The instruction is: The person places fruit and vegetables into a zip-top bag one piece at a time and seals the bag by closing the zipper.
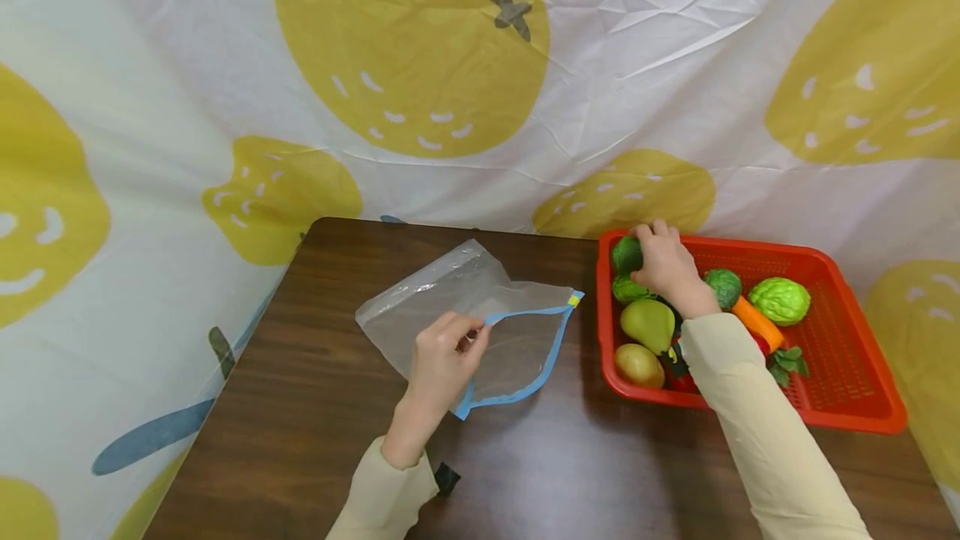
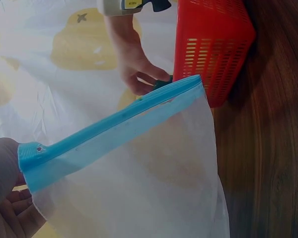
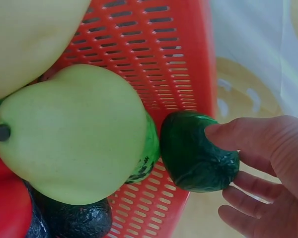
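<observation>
My left hand (image 1: 442,361) pinches the rim of a clear zip bag (image 1: 517,357) by its blue zip strip (image 2: 114,119). The bag lies on the table with its mouth parted toward the basket. Over the far left corner of the red basket (image 1: 862,332), my right hand (image 1: 670,267) holds a glossy dark green vegetable (image 3: 188,151), thumb on top and fingers beneath. Close by in the basket are a mottled green vegetable (image 1: 632,289), a green pear (image 1: 648,325) and a yellowish, potato-like round piece (image 1: 639,365). My right forearm hides part of the basket's contents.
Farther right in the basket lie a carrot (image 1: 759,325), a light green cabbage (image 1: 780,300) and a darker green round vegetable (image 1: 722,287). A patterned cloth (image 1: 450,190) hangs behind the wooden table (image 1: 300,407). Beside my left cuff is a small black piece (image 1: 447,479).
</observation>
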Action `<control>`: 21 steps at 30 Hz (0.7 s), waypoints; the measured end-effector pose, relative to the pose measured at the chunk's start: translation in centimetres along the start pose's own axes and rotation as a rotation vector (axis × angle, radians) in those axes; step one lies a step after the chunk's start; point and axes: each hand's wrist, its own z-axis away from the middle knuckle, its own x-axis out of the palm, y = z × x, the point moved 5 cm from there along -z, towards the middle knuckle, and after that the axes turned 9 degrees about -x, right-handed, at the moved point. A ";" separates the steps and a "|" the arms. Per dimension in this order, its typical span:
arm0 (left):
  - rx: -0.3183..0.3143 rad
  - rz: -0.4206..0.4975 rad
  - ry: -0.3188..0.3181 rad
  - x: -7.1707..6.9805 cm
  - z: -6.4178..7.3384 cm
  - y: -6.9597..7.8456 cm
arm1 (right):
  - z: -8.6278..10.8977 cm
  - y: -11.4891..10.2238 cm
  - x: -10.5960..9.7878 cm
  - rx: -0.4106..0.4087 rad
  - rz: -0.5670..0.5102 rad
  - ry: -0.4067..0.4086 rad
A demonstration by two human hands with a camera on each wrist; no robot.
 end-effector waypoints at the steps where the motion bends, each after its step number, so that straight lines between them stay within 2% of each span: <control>1: 0.000 0.003 0.001 0.0 0.0 0.0 | 0.0 0.0 0.0 0.002 0.001 0.004; 9: -0.004 0.002 -0.005 -0.1 0.0 0.0 | -0.3 0.5 0.5 0.016 0.014 0.010; 16: -0.004 0.009 -0.005 -0.2 0.1 0.1 | -0.6 0.7 0.8 0.006 0.124 0.013; 21: -0.002 0.016 -0.006 -0.1 0.1 -0.1 | -0.6 1.1 1.0 0.033 0.165 0.005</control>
